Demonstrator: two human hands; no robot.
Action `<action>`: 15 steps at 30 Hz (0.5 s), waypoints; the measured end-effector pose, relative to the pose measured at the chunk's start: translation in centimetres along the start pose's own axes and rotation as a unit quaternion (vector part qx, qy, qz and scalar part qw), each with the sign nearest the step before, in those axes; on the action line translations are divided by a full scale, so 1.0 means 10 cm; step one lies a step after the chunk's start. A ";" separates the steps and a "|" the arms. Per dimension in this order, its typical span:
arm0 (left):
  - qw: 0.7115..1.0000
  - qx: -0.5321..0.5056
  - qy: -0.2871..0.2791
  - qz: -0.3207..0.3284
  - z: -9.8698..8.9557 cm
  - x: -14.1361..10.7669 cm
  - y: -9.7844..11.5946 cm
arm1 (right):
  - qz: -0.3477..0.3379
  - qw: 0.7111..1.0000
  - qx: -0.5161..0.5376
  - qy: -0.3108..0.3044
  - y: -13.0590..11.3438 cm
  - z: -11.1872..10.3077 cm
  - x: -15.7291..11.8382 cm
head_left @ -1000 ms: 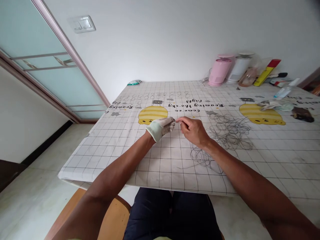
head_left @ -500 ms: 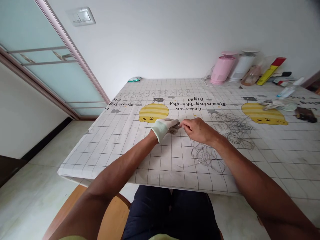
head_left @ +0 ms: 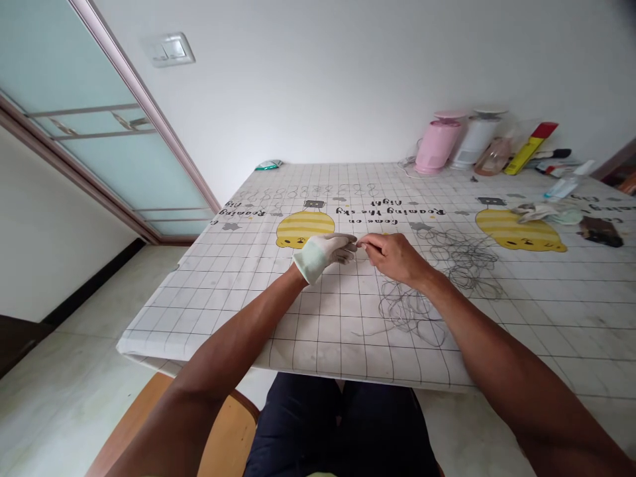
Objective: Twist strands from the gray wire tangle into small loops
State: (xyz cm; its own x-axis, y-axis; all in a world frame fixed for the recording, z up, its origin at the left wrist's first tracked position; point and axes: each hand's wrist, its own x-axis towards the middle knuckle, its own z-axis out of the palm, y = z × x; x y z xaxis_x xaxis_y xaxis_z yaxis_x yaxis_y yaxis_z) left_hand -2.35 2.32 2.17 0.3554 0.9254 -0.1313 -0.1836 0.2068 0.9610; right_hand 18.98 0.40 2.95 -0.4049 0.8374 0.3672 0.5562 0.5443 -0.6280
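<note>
My left hand (head_left: 324, 256) wears a white fabric glove, and its fingertips pinch toward my bare right hand (head_left: 392, 257) above the middle of a grid-printed tablecloth (head_left: 338, 344). The fingertips of both hands meet over the cloth, holding something very thin, probably a piece of wire, too fine to see clearly. To the right of my right hand lies a loose tangle of thin dark wire (head_left: 460, 262), with more loops (head_left: 410, 311) spreading toward me. A row of small wire loops (head_left: 308, 193) lies along the far part of the cloth.
At the far right of the table stand a pink container (head_left: 437, 142), a white container (head_left: 476, 139), a clear bottle (head_left: 491, 157) and a yellow-and-red tube (head_left: 531, 149). A crumpled cloth (head_left: 544, 212) and a dark object (head_left: 600, 232) lie nearby. A glass sliding door (head_left: 99, 126) stands left.
Both hands stay pinched together at the fingertips. They sit slightly further right than one second ago, and the whole view has shifted a little.
</note>
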 end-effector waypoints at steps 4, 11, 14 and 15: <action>0.999 0.012 -0.028 0.010 -0.09 0.01 0.01 | -0.012 0.999 -0.008 0.041 0.01 0.01 0.00; 0.997 0.076 0.026 0.005 0.03 -0.03 -0.06 | 0.056 0.986 0.014 0.159 -0.02 0.11 0.02; 0.996 0.065 0.057 0.030 0.15 -0.04 -0.09 | 0.082 0.985 0.035 0.151 -0.05 0.17 0.01; 0.995 0.061 0.071 0.032 0.18 -0.04 -0.09 | 0.087 0.984 0.041 0.147 -0.06 0.20 0.01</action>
State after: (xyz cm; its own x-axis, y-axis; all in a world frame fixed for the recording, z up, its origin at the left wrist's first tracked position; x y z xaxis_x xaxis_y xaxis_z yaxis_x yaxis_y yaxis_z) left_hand -0.64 1.23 1.82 0.2112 0.9730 -0.0933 -0.0866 0.1138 0.9897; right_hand 17.20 0.08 2.02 -0.0740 0.9024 0.4245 0.5332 0.3955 -0.7478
